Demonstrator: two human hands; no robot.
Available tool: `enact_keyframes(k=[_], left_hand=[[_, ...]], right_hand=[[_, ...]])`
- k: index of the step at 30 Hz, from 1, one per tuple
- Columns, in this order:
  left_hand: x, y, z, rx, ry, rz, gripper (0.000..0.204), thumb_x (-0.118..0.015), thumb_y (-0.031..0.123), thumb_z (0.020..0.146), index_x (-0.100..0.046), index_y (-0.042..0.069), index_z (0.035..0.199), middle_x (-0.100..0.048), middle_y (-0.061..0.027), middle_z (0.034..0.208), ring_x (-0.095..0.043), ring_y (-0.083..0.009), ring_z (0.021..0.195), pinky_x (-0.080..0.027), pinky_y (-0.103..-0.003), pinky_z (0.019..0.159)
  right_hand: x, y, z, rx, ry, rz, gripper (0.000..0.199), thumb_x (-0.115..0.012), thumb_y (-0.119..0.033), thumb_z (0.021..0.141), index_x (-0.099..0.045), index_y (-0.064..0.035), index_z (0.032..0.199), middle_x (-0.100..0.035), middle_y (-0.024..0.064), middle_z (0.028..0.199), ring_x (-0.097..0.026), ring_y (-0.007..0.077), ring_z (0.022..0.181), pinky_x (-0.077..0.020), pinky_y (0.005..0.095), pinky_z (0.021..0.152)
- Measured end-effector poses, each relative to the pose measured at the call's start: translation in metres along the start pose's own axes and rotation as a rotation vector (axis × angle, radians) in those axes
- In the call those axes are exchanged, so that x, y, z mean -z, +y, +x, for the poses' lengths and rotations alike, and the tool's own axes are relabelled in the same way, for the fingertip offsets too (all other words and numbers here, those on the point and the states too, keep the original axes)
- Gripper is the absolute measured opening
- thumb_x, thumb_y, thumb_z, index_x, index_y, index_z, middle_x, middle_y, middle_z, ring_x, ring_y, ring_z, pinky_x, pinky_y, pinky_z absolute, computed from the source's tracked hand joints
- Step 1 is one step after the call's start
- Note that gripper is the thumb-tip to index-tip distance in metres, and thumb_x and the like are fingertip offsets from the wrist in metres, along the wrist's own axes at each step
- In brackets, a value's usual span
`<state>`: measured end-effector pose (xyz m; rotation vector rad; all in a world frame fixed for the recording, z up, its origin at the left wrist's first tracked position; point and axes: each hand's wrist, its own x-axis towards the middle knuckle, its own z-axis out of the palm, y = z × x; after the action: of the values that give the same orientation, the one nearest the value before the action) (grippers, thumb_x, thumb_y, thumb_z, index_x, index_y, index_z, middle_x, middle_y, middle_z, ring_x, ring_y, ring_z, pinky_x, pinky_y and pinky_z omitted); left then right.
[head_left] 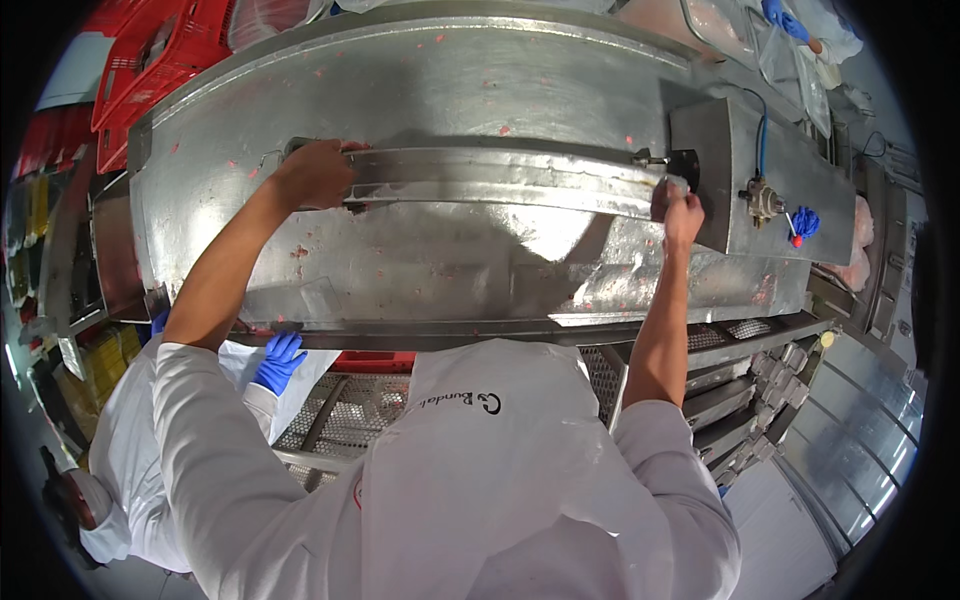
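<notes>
The long metal bar [490,180] spans the middle of the steel table [430,95], its long axis running from nine o'clock to just past three, across the person's chest. Each end has a hand: the left hand [316,175] curls closed around the nine o'clock end, while the right hand [682,212] has its fingers closed on the three o'clock end. The right hand is the nearer to the steel box [708,145], whose dark round fitting [685,168] lies at twelve o'clock from it; whether bar and fitting touch, I cannot tell. Farther toward three o'clock, a valve [764,200] and a blue bundle [804,221] sit on the box. Red crates [160,70] stand at ten o'clock, and a co-worker's blue-gloved hand [281,362] shows at eight o'clock.
</notes>
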<state>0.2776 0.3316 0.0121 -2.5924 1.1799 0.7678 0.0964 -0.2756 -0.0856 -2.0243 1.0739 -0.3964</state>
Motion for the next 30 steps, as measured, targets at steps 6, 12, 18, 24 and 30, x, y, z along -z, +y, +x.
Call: enact_keyframes(k=[6, 12, 18, 24, 30], left_hand=[[-0.005, 0.007, -0.002, -0.155, 0.034, 0.107, 0.018, -0.067, 0.023, 0.075, -0.077, 0.008, 0.076, -0.075, -0.0112, 0.079, -0.070, -0.0314, 0.088, -0.049, -0.041, 0.098], [-0.015, 0.068, 0.016, -0.120, 0.181, 0.284, 0.013, -0.067, 0.021, 0.079, -0.076, 0.011, 0.081, -0.073, -0.0105, 0.085, -0.068, -0.0301, 0.091, -0.046, -0.040, 0.098], [0.068, 0.213, 0.080, -0.375, 0.274, -0.161, 0.012, -0.070, 0.020, 0.084, -0.068, 0.008, 0.086, -0.068, -0.0128, 0.085, -0.065, -0.0327, 0.089, -0.048, -0.045, 0.087], [0.136, 0.380, 0.192, -0.441, 0.582, -0.460, 0.018, -0.067, 0.014, 0.092, -0.067, 0.003, 0.106, -0.070, -0.0163, 0.103, -0.065, -0.0368, 0.102, -0.052, -0.047, 0.083], [0.234, 0.558, 0.269, -0.376, 1.084, -0.348, 0.049, -0.058, 0.034, 0.102, -0.057, 0.001, 0.139, -0.060, -0.0228, 0.135, -0.055, -0.0380, 0.129, -0.041, -0.045, 0.110]], right_hand=[[-0.011, -0.029, 0.003, -0.051, -0.180, 0.054, 0.057, -0.075, -0.043, 0.084, -0.070, 0.0083, 0.109, -0.073, 0.0191, 0.098, -0.067, 0.0227, 0.093, -0.0502, 0.0360, 0.089], [0.031, -0.092, -0.021, 0.787, 0.231, -0.710, 0.063, -0.073, -0.045, 0.086, -0.061, -0.0027, 0.131, -0.061, 0.0221, 0.128, -0.055, 0.0399, 0.126, -0.0320, 0.0583, 0.113], [0.228, -0.067, 0.078, 0.123, -0.055, -0.964, 0.067, -0.058, -0.062, 0.092, -0.064, -0.0072, 0.129, -0.070, 0.0184, 0.121, -0.065, 0.0339, 0.119, -0.0396, 0.0573, 0.108], [0.192, -0.108, -0.172, 0.403, -0.356, -0.020, 0.052, -0.060, -0.043, 0.096, -0.056, -0.0100, 0.135, -0.071, 0.0203, 0.099, -0.068, 0.0365, 0.101, -0.0523, 0.0501, 0.094], [0.350, 0.169, -0.212, -0.401, -0.300, -0.658, 0.042, -0.067, -0.028, 0.088, -0.065, -0.0048, 0.124, -0.072, 0.0226, 0.109, -0.070, 0.0405, 0.104, -0.0551, 0.0483, 0.093]])
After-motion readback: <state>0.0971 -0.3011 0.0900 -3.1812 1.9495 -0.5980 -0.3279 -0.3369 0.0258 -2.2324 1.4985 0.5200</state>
